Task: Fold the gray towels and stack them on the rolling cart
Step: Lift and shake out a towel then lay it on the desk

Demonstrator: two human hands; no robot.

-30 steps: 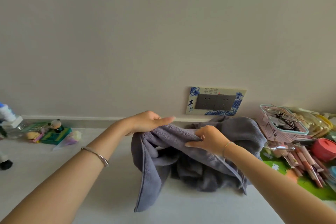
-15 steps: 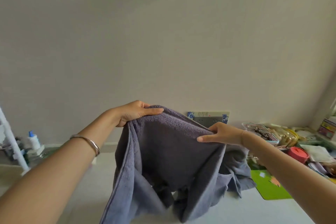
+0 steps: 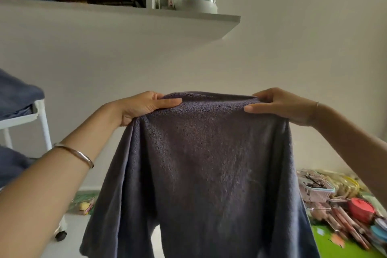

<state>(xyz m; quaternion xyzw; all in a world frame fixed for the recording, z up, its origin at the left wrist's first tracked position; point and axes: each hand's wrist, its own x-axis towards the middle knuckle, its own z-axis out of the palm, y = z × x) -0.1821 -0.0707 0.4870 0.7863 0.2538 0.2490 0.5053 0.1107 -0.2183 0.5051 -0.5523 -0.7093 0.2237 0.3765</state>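
Between the two hands the gray towel [image 3: 209,163] hangs in the air as one broad sheet. The left hand [image 3: 144,107] pinches its top edge toward one end and the right hand [image 3: 282,108] pinches it toward the other, so both are clamped on the cloth. With the grips held high and well apart, the towel's own weight pulls the span between them flat, most likely to square it up for a first fold. Outside each grip the cloth droops past the wrist, so the hold seems to sit inboard of the true corners. Below the grips the towel runs out of view. Off to the left of the left hand stands the rolling cart [image 3: 43,115], with folded gray cloth [image 3: 16,94] already on its top tray — the stack this towel should join.
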